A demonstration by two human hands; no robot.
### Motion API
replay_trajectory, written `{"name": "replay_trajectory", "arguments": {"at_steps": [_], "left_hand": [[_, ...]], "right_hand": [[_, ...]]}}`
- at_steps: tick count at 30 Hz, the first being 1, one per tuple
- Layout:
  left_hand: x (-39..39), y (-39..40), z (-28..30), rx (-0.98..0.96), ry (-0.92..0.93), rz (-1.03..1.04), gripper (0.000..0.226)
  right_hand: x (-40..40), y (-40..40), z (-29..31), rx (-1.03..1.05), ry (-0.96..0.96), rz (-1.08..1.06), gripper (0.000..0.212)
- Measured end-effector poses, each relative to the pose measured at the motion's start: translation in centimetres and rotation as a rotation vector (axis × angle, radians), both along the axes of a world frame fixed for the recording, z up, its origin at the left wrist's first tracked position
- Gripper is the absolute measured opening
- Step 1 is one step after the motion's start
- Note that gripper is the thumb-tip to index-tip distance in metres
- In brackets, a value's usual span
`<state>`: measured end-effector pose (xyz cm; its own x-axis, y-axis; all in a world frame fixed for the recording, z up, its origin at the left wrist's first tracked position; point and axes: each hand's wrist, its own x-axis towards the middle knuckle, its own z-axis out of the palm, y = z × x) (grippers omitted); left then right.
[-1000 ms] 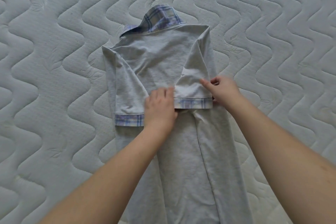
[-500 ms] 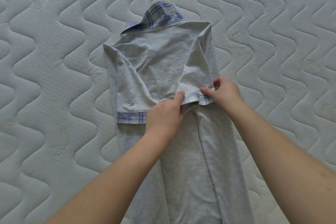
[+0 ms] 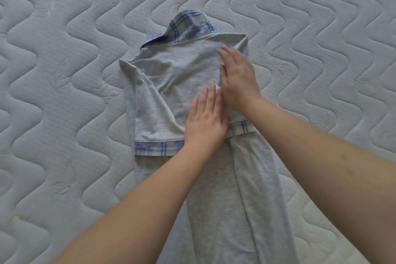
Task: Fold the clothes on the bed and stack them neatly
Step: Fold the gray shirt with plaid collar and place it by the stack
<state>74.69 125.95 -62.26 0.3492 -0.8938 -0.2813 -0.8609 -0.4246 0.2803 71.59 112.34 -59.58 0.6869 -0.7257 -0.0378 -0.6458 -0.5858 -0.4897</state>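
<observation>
A light grey shirt (image 3: 171,79) with a plaid collar (image 3: 190,25) lies back side up on the mattress, both sides and sleeves folded inward. The left sleeve's plaid cuff (image 3: 156,149) lies flat. My left hand (image 3: 205,120) presses flat on the shirt near the inner end of the right sleeve. My right hand (image 3: 237,77) lies flat with spread fingers on the folded right sleeve, covering most of it. The right sleeve's plaid cuff (image 3: 241,128) shows just below my hands. The shirt's long lower part (image 3: 225,210) runs toward me between my forearms.
A pale quilted mattress (image 3: 64,92) with wavy stitching fills the whole view around the shirt. No other clothes or objects show.
Both hands pinched the right sleeve's cuff half a second ago. They have let go and now lie flat on the sleeve, the right hand having slid up toward the shoulder.
</observation>
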Motion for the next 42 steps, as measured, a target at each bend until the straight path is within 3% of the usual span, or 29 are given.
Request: {"name": "replay_trajectory", "arguments": {"at_steps": [3,6,12,18,21,23,25,29,32,36,39,42], "left_hand": [[-0.8,1.8,-1.6,-0.033,-0.075,-0.119,0.064],[-1.4,3.2,-2.3,-0.086,-0.206,-0.139,0.061],[-1.2,3.0,-3.2,-0.058,-0.215,-0.176,0.062],[-1.3,3.0,-3.4,-0.058,-0.178,-0.179,0.062],[-1.2,3.0,-3.6,-0.057,-0.142,-0.179,0.062],[-1.2,3.0,-3.6,-0.063,-0.13,-0.172,0.062],[-1.2,2.9,-3.6,-0.063,-0.112,-0.165,0.062],[-1.1,2.7,-3.8,-0.053,-0.084,-0.169,0.062],[-1.1,2.8,-3.8,-0.051,-0.081,-0.172,0.062],[-1.0,2.7,-3.9,-0.056,-0.081,-0.169,0.061],[-1.1,2.7,-4.1,-0.049,-0.102,-0.176,0.064],[-1.1,2.7,-4.4,-0.056,-0.124,-0.176,0.065]], "right_hand": [[0.3,0.3,-1.3,-0.106,0.195,0.132,0.054],[-0.8,0.0,-2.4,-0.064,0.332,0.046,0.061],[-1.0,-1.7,-2.4,0.126,-0.048,-0.415,0.04],[1.7,-5.5,-1.6,0.318,-0.034,-0.555,0.031],[2.9,-7.2,-1.4,0.425,-0.141,-0.608,0.028],[3.2,-8.0,-1.3,0.506,-0.236,-0.589,0.032],[2.9,-8.7,-1.3,0.488,-0.211,-0.526,0.03],[2.2,-8.2,-0.4,0.21,-0.18,-0.449,0.033],[1.8,-4.2,-0.5,-0.044,-0.179,-0.155,0.045],[-1.3,0.1,-3.6,-0.206,0.211,0.203,0.057],[-4.8,-1.1,-5.6,-0.143,0.39,0.134,0.058],[-5.5,-1.3,-5.8,-0.159,0.393,0.086,0.059]]}}
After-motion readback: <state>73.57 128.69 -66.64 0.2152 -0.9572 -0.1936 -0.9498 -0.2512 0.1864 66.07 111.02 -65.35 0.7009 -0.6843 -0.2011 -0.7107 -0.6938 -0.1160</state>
